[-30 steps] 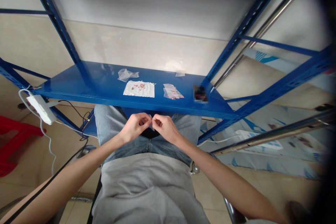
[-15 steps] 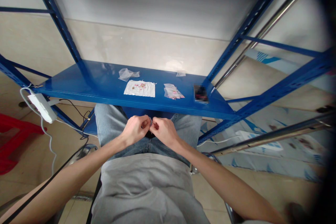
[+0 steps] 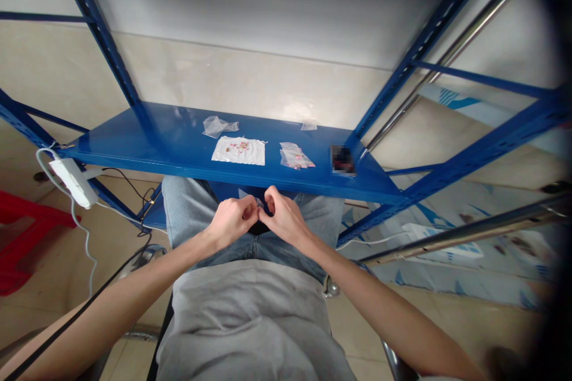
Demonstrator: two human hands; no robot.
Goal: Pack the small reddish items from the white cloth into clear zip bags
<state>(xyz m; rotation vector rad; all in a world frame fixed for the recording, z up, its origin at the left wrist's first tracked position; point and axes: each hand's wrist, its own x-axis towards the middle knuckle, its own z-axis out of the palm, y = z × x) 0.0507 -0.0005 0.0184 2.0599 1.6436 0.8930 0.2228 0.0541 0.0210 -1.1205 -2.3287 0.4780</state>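
- The left hand (image 3: 230, 221) and right hand (image 3: 286, 220) were close together above the person's lap, their fingers (image 3: 267, 195) pinching a clear plastic piece (image 3: 250, 200) between them.
- The jeans (image 3: 187, 208) lay just below the hands, and a gray shirt (image 3: 250, 321) showed nearer the camera.
- Beyond the hands stood a blue shelf (image 3: 134, 155).
- On it lay a clear bag (image 3: 217, 126), a white sheet (image 3: 238, 150) with small pink and red bits, a bag of pink items (image 3: 295, 158), a small clear scrap (image 3: 308, 126) and a blurred dark object (image 3: 342, 160).
- A white power strip (image 3: 74, 182) hung at the shelf's left end.
- A red stool (image 3: 27, 232) stood on the floor (image 3: 53, 286) at left.
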